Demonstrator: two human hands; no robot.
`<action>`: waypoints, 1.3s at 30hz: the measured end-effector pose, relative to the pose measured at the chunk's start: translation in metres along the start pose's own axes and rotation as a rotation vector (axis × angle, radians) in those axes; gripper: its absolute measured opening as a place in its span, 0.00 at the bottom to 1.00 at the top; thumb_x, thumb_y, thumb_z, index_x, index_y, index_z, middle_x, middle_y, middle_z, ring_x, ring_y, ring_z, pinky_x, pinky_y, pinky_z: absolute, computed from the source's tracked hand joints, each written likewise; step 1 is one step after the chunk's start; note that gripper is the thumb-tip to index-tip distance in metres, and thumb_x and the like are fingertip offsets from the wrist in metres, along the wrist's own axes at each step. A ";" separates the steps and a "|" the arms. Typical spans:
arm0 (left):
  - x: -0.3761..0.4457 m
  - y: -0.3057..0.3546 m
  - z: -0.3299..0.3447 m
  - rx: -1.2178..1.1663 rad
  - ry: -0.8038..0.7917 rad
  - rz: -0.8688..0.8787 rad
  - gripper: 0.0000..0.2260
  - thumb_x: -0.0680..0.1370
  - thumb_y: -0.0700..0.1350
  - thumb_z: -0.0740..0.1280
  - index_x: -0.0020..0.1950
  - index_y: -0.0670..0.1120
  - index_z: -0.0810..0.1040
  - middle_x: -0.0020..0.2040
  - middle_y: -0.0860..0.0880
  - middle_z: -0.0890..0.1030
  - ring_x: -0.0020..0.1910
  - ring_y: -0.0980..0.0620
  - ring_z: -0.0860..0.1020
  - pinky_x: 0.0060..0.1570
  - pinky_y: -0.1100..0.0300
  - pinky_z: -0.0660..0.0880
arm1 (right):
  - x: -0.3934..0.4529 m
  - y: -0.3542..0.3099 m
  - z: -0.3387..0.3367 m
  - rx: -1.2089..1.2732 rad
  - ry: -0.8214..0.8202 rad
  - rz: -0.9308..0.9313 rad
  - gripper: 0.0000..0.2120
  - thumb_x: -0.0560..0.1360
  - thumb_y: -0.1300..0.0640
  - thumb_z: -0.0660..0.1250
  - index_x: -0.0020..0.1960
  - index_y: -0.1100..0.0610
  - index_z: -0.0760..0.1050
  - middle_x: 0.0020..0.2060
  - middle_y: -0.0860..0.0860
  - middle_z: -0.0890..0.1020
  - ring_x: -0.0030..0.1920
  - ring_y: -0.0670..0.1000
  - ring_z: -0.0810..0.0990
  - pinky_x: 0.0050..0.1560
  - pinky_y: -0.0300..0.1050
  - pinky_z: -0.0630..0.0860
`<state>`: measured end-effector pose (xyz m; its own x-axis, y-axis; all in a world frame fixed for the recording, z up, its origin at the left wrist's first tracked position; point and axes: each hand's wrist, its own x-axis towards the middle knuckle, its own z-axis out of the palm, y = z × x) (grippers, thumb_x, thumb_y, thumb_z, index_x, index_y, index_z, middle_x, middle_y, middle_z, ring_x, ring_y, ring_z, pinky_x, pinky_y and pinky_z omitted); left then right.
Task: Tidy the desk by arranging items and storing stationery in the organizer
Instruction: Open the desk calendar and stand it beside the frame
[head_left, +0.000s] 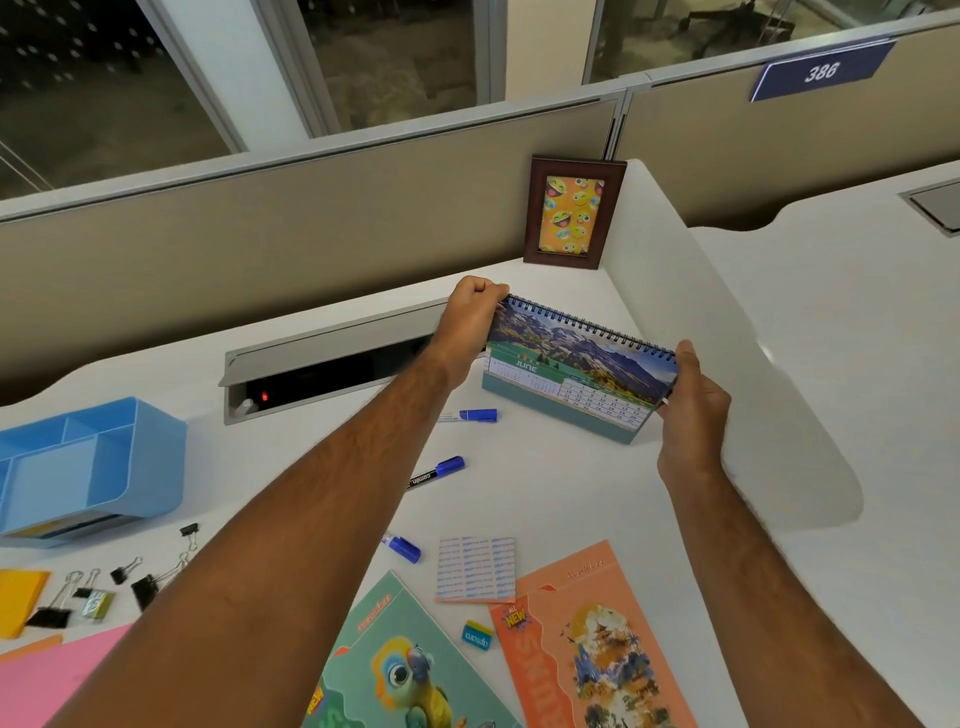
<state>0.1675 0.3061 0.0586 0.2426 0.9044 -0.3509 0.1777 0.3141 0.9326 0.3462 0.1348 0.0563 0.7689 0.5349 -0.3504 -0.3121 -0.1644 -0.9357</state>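
Note:
A spiral-bound desk calendar (576, 371) showing June stands on the white desk (545, 499) near the back right corner. My left hand (470, 317) grips its top left corner at the spiral. My right hand (693, 400) holds its right edge. The blue organizer (88, 467) sits at the left, its compartments looking empty. Three blue markers lie loose: one (470, 415) just below the calendar, one (436, 472) nearer me, one (402, 546) partly under my left forearm. Several black binder clips (130, 577) lie in front of the organizer.
A brown photo frame (574, 213) leans in the corner behind the calendar. An open cable tray (332, 364) runs along the back. A white side partition (727, 364) rises on the right. Notebooks (576, 639), a sticker sheet (475, 569), an eraser (477, 635) and coloured papers (31, 670) lie near me.

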 end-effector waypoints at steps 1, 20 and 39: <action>0.000 -0.001 -0.001 -0.004 -0.007 -0.002 0.09 0.85 0.52 0.62 0.53 0.47 0.71 0.47 0.45 0.83 0.46 0.51 0.84 0.56 0.47 0.83 | 0.001 0.001 0.000 0.001 0.002 -0.001 0.16 0.81 0.45 0.66 0.42 0.54 0.81 0.37 0.48 0.86 0.33 0.45 0.85 0.33 0.39 0.79; -0.020 -0.012 -0.005 0.014 0.059 0.005 0.15 0.84 0.55 0.63 0.58 0.43 0.73 0.53 0.44 0.85 0.46 0.55 0.82 0.43 0.62 0.77 | -0.007 0.016 -0.009 -0.081 -0.061 0.024 0.22 0.82 0.36 0.56 0.45 0.49 0.81 0.38 0.43 0.85 0.33 0.38 0.83 0.30 0.28 0.73; -0.058 -0.033 -0.028 0.074 0.107 0.014 0.18 0.82 0.59 0.66 0.63 0.46 0.73 0.58 0.51 0.79 0.58 0.53 0.77 0.53 0.57 0.73 | -0.018 0.039 -0.030 -0.187 0.069 -0.008 0.23 0.82 0.34 0.55 0.59 0.54 0.70 0.55 0.50 0.75 0.52 0.49 0.74 0.50 0.42 0.70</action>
<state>0.1212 0.2511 0.0509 0.1431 0.9356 -0.3229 0.2456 0.2824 0.9273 0.3373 0.0941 0.0248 0.8092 0.4799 -0.3388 -0.2017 -0.3147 -0.9275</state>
